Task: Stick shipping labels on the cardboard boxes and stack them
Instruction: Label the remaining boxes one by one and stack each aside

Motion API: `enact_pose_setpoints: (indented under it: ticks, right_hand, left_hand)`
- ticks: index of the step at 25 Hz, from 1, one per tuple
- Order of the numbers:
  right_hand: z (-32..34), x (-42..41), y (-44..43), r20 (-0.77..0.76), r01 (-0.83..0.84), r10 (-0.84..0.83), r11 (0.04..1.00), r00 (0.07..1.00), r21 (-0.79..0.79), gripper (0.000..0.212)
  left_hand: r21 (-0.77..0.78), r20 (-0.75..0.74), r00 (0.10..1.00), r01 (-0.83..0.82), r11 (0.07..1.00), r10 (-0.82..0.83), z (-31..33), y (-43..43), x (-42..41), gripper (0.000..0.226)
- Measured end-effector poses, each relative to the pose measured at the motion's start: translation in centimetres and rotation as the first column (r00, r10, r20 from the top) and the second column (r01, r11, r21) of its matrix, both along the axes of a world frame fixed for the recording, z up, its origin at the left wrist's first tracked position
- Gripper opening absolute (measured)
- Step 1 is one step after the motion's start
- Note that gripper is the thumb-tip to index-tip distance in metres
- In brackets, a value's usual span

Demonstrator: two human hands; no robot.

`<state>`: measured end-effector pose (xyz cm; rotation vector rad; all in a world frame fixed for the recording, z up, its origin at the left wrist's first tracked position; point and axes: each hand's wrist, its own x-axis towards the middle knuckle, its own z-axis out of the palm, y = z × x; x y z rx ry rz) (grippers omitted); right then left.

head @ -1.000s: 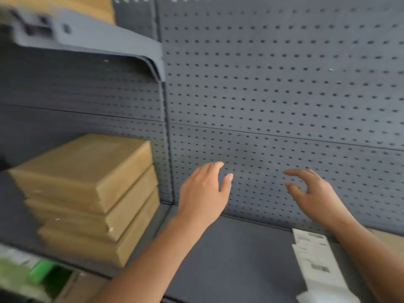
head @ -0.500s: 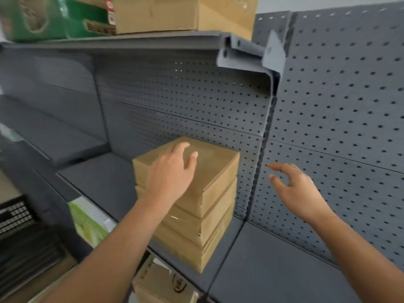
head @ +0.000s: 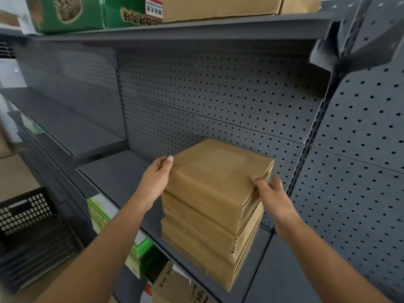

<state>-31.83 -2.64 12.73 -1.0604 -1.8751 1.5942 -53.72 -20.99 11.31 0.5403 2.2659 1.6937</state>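
Observation:
Three flat brown cardboard boxes are stacked on a dark grey metal shelf (head: 122,173). The top box (head: 218,176) is plain on its upper face, with no label showing. My left hand (head: 156,180) grips the top box's left edge, thumb on the upper face. My right hand (head: 270,193) presses against its right near corner, fingers spread along the side. The middle box (head: 203,224) and bottom box (head: 207,259) lie beneath, slightly offset. No shipping labels are in view.
A perforated grey back panel (head: 218,101) stands behind the stack. The upper shelf (head: 175,33) carries a green carton (head: 87,12) and a brown carton (head: 218,7). A black plastic crate (head: 26,215) sits low left. Green and brown cartons (head: 175,285) show below the shelf.
The view has swung left from the label sheets to the stack. Both hands have moved onto the top box, the left from its upper face to its left edge, the right from mid-air to its right corner.

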Motion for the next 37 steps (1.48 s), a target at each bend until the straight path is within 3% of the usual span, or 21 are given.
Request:
enact_pose_setpoints:
  ticks: [3,7,10,12,17,21,24,31,37]
  right_hand:
    - [-0.6,-0.6,-0.5,-0.046,0.026,-0.030,0.996,0.998,-0.086,0.077]
    - [-0.7,0.3,-0.4,-0.072,0.029,-0.038,0.992,0.997,-0.123,0.079]
    - [-0.1,2.9,-0.1,-0.119,0.031,-0.043,0.994,0.992,-0.104,0.035]
    - [0.5,5.7,0.3,-0.147,0.052,-0.067,0.993,0.987,-0.106,0.026]
    - [1.8,14.9,1.8,-0.213,0.167,-0.190,0.979,0.958,-0.121,0.024]
    - [1.4,23.0,2.8,-0.199,0.266,-0.285,0.957,0.938,-0.116,0.024]
    - [-0.1,28.5,3.4,-0.189,0.348,-0.365,0.930,0.911,-0.119,0.027]
    - [-6.5,35.6,4.2,-0.133,0.466,-0.502,0.854,0.855,-0.231,0.028]
    - [-12.0,36.6,4.6,-0.088,0.437,-0.483,0.845,0.871,-0.309,0.033]
  left_hand:
    - [0.117,0.136,0.991,-0.031,0.993,0.015,-0.2,0.5,-0.3,0.043]
    - [0.161,0.092,0.994,-0.071,0.984,0.056,0.4,0.4,1.4,0.039]
    - [0.160,0.057,0.997,-0.060,0.985,0.052,1.0,0.4,4.4,0.035]
    - [0.179,0.054,0.998,0.019,0.984,-0.029,1.5,0.7,7.2,0.037]
    - [0.176,0.013,0.972,0.228,0.958,-0.234,1.8,3.3,15.6,0.044]
    - [0.161,0.007,0.920,0.387,0.908,-0.393,0.7,6.3,21.7,0.022]
    - [0.143,0.020,0.885,0.458,0.877,-0.466,-1.3,8.4,25.8,0.019]
    - [-0.010,0.083,0.840,0.538,0.843,-0.536,-7.4,10.6,32.1,0.026]
    - [-0.172,0.089,0.838,0.546,0.820,-0.539,-11.1,10.6,33.3,0.033]
